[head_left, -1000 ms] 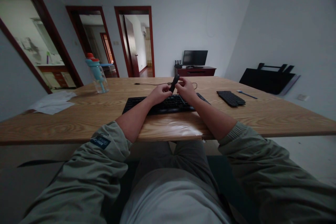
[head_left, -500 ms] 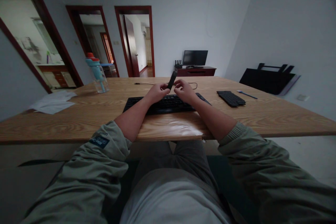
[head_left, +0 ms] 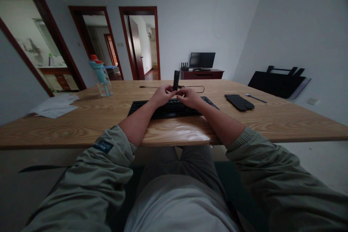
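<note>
My left hand [head_left: 164, 95] grips a narrow black strip-shaped piece [head_left: 176, 79] between thumb and fingers, holding it upright above the keyboard. What exactly the piece is I cannot make out. At its lower end, the bent fingers of my right hand [head_left: 189, 98] close in against it; their tips are partly hidden. Beneath both hands lies a black keyboard [head_left: 174, 110], partly covered by my forearms. Behind the hands, a thin black cable [head_left: 199, 88] runs across the table.
To the right, a black panel of keys [head_left: 239, 102] lies near a blue brush [head_left: 256, 98]. A clear bottle with a red and blue lid [head_left: 102, 79] and white paper sheets [head_left: 56, 106] are on the left. The wooden table [head_left: 95, 130] has its near edge before my lap.
The black piece has turned from leaning right to nearly upright. My right hand has moved slightly left and down, its fingertips now at the piece's lower end.
</note>
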